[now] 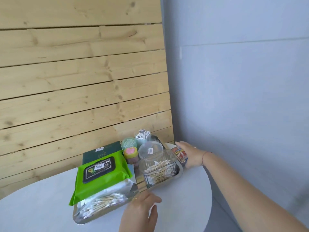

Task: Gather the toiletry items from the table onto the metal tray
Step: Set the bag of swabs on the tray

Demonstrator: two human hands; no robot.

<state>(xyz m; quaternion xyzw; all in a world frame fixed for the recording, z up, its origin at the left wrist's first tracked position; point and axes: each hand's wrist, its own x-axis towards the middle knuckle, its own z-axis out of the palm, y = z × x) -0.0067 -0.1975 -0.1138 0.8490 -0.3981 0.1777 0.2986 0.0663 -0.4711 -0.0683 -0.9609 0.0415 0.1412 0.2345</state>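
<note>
The metal tray (179,171) sits on the round white table (184,195), shiny and crowded. On it a green wipes pack (100,174) lies at nine o'clock, its black flap carrying a barcode sticker and an upside-down "80"; other print is too small to read. Beneath its near edge lies a clear bag of cotton swabs (100,204). A dark green box (102,152) with a white sticker is at eleven o'clock, a ribbed clear box of swabs (158,168) at three, and round tubs (150,149) and a cup of swabs (142,137) at twelve to one. The right hand (190,154), at three o'clock outside the rim, is wrapped around a small red printed pack (180,154), lettering unreadable. The left hand (140,213), at six o'clock, is spread loosely, holding nothing, fingertips (155,200) at the tray's near edge.
</note>
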